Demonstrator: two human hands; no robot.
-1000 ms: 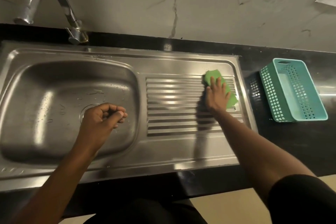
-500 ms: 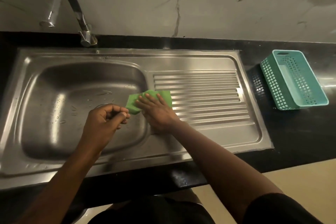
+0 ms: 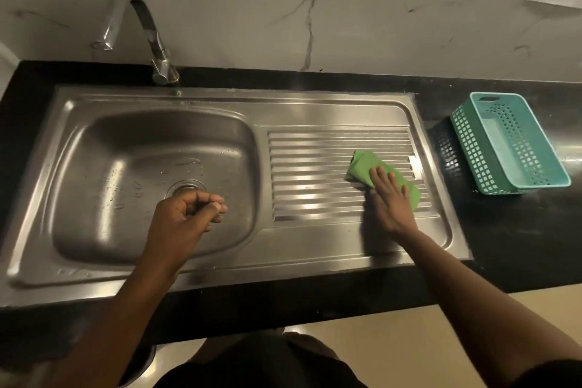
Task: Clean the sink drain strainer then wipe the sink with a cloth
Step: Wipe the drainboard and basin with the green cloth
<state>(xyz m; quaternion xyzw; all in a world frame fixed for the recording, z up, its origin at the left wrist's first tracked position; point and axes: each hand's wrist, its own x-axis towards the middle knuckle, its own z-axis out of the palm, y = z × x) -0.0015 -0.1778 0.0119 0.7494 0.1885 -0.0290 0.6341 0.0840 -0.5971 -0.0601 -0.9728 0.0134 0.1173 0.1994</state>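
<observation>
While my right hand [image 3: 390, 201] is lying flat on the ribbed drainboard [image 3: 315, 173], its fingers are stretched out and pressing down on the green cloth [image 3: 367, 165]. The palm is open; nothing is being gripped, the cloth is only being pinned under the fingers. The cloth is folded, and most of it is showing beyond my fingertips and to their left, with a smaller part showing past the little-finger side. My wrist is resting over the smooth steel nearer to me than the ribs.

My left hand [image 3: 185, 217] is hovering over the basin of the sink [image 3: 94, 167], curled into a loose fist with the thumb tip meeting the fingertips. I cannot tell whether anything small is being pinched there. The drain strainer [image 3: 186, 187] is sitting in the basin floor just beyond the knuckles of this hand, partly hidden by them. Water droplets are lying on the basin floor beyond and to the left of that hand.

The faucet [image 3: 148, 38] is standing well beyond the left hand, at the back edge of the sink, its spout curving leftward. A teal basket [image 3: 466, 135] is sitting on the black counter [image 3: 504, 246], to the right of my right hand and well apart from it.
</observation>
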